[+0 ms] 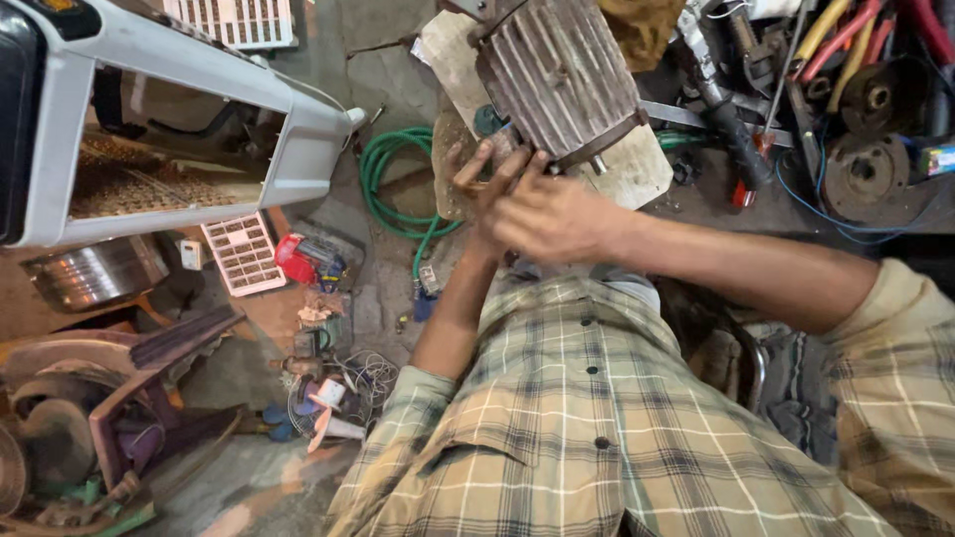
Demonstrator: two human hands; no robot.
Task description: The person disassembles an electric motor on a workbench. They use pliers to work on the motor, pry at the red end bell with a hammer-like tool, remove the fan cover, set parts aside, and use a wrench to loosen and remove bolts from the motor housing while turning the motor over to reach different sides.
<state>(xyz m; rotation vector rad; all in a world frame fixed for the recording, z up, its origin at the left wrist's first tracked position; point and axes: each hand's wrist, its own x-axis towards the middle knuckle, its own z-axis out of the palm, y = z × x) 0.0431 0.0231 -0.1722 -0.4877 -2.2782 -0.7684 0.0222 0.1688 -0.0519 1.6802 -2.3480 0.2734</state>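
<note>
1. Head view: the right hand (552,214) is lying across the left hand (487,174), both pressing at the near end of the ribbed motor housing (557,75), seemingly steadying it on the board (637,169); whether the fingers are gripping anything is hidden.
2. A green hose (393,184) is coiling left of the hands.

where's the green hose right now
In the head view the green hose lies coiled on the floor left of centre, between the grey plastic housing and the ribbed motor, just left of the left hand.
</note>
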